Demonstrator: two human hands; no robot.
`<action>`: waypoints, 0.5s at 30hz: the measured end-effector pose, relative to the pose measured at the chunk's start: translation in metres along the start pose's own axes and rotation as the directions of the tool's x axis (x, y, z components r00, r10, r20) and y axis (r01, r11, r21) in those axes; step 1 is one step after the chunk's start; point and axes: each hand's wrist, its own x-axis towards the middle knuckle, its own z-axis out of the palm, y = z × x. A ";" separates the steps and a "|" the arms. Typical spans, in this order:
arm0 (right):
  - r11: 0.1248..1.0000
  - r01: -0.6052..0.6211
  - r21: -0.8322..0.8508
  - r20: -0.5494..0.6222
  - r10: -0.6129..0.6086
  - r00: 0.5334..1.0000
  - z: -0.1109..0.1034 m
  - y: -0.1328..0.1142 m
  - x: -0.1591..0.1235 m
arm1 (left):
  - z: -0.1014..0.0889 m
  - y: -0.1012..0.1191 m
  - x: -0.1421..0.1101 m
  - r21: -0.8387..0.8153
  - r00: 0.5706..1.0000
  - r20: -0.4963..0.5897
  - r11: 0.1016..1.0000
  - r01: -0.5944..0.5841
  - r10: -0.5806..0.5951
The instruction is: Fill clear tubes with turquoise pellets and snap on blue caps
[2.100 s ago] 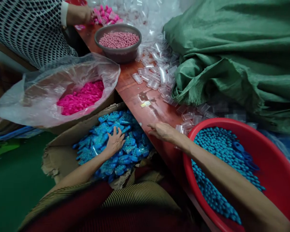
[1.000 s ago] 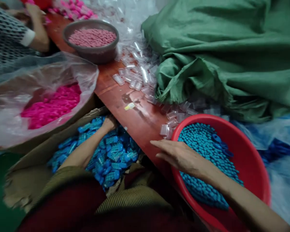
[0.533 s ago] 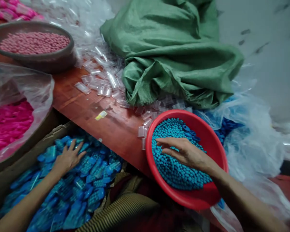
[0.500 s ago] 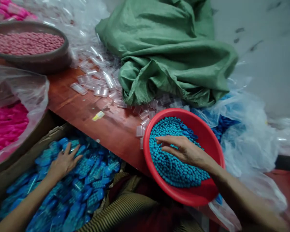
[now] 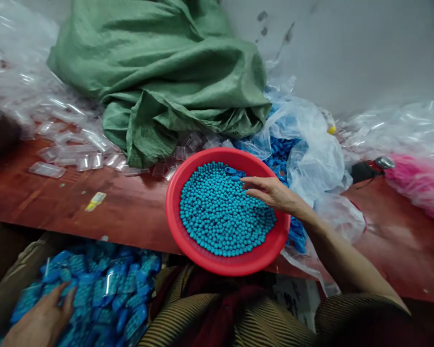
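A red basin (image 5: 173,212) filled with round turquoise beads (image 5: 220,212) stands at the table's front edge. Several blue plastic caps (image 5: 235,172) lie on the beads by the far rim. Just beside those caps, over the right part of the basin, is my right hand (image 5: 275,193), its fingers stretched out and nothing visible in them. At the lower left my left hand (image 5: 39,318) rests on blue-capped clear containers of beads (image 5: 110,284), with fingers apart. They lie heaped in a cardboard box (image 5: 12,274) below the table; the frame cuts that hand off.
Behind the basin a green sack (image 5: 159,77) sits among loose clear plastic tubes (image 5: 90,161). To the right are a translucent bag (image 5: 307,144) with blue pieces, a black and silver object (image 5: 372,168) and a pink bag (image 5: 419,178). A yellow-and-white label (image 5: 96,201) lies on the red table (image 5: 137,212).
The view has swung right; the grey bowl has nearly left it, as have the pink pieces. My right hand has moved from the table to over the basin by the caps. My left hand stays over the box.
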 end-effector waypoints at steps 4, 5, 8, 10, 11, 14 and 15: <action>1.000 0.029 0.009 0.013 -0.029 0.999 0.010 0.007 -0.009 | -0.027 0.104 0.018 -0.254 0.892 -0.294 0.871 -0.420 0.345; 0.999 0.040 -0.011 0.007 -0.040 0.999 0.013 0.007 -0.011 | -0.027 0.129 0.025 -0.247 0.858 -0.322 0.840 -0.484 0.400; 0.979 0.141 -0.145 0.068 -0.132 0.989 0.028 0.004 -0.020 | -0.016 0.182 0.051 -0.235 0.830 -0.234 0.798 -0.554 0.507; 0.920 0.305 -0.246 0.221 -0.253 0.942 0.042 -0.003 -0.028 | -0.008 0.201 0.070 -0.240 0.849 -0.168 0.814 -0.528 0.501; 0.871 0.403 -0.281 0.305 -0.317 0.898 0.050 -0.007 -0.030 | -0.005 0.207 0.079 -0.242 0.855 -0.152 0.820 -0.518 0.495; 0.688 0.646 -0.331 0.438 -0.494 0.751 0.075 -0.016 -0.026 | -0.005 0.220 0.107 -0.257 0.859 -0.149 0.819 -0.513 0.491; 0.632 0.702 -0.328 0.466 -0.538 0.702 0.082 -0.016 -0.020 | -0.006 0.224 0.116 -0.265 0.859 -0.159 0.817 -0.512 0.487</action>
